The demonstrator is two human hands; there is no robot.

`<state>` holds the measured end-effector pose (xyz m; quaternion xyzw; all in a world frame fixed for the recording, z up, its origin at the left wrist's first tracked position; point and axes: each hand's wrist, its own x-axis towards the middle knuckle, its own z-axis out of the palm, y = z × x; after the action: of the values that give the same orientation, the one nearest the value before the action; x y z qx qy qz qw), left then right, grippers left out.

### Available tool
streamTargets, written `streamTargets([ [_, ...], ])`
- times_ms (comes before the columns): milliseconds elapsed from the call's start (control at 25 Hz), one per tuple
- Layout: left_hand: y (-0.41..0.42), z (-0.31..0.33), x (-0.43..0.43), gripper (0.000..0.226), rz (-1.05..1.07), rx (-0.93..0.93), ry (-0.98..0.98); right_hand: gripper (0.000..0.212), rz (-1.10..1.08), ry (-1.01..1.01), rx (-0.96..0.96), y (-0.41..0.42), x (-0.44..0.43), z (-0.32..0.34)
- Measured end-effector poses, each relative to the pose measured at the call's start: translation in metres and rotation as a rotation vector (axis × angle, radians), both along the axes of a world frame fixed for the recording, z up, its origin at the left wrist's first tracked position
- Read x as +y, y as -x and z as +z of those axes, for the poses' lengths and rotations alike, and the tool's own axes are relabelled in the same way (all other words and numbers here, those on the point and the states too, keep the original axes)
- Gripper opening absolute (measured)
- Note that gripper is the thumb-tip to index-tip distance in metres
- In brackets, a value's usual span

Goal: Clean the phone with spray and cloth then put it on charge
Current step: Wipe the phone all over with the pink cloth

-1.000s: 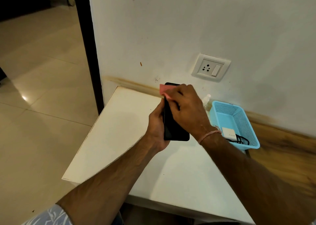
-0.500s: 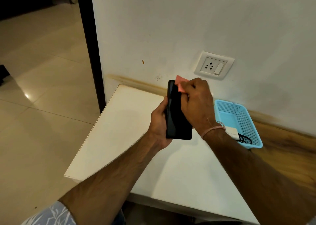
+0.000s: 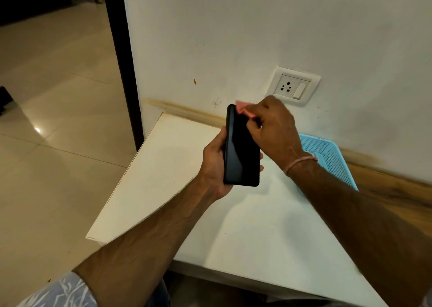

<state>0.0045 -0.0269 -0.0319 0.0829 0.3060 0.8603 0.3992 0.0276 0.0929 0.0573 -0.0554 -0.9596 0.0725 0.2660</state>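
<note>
A black phone (image 3: 240, 150) is held upright above the white table (image 3: 163, 166), its dark screen facing me. My left hand (image 3: 214, 166) grips its lower half from the left, fingertips showing at the right edge. My right hand (image 3: 271, 126) pinches a small pink cloth (image 3: 243, 109) against the phone's top right corner; most of the cloth is hidden under the fingers. The spray bottle and the charger are out of sight behind my right hand and forearm.
A white wall socket with a switch (image 3: 293, 86) sits on the wall just above my right hand. A light blue mesh basket (image 3: 327, 152) stands against the wall at the right. The table's left edge borders a tiled floor (image 3: 46, 143) and a dark door frame (image 3: 121, 61).
My right hand with the cloth has slid from the left of the phone's top towards its upper right corner. The phone has turned to show more of its screen.
</note>
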Motion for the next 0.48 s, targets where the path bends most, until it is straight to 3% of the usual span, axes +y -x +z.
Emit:
streamTargets([
  [80, 0.0, 0.0, 0.001, 0.052, 0.014, -0.015, -0.001, 0.029, -0.049, 0.038, 0.018, 0.002, -0.002, 0.0],
  [200, 0.005, 0.0, -0.003, 0.046, 0.029, -0.055, -0.022, 0.03, 0.243, -0.099, -0.088, -0.008, -0.01, -0.009],
  [360, 0.002, -0.002, -0.002, 0.052, 0.026, -0.032, 0.014, 0.03, 0.011, 0.023, -0.031, -0.002, 0.001, -0.001],
  [480, 0.001, 0.0, -0.003, 0.05, 0.024, -0.043, 0.017, 0.03, 0.184, -0.104, -0.086, -0.011, -0.003, -0.005],
])
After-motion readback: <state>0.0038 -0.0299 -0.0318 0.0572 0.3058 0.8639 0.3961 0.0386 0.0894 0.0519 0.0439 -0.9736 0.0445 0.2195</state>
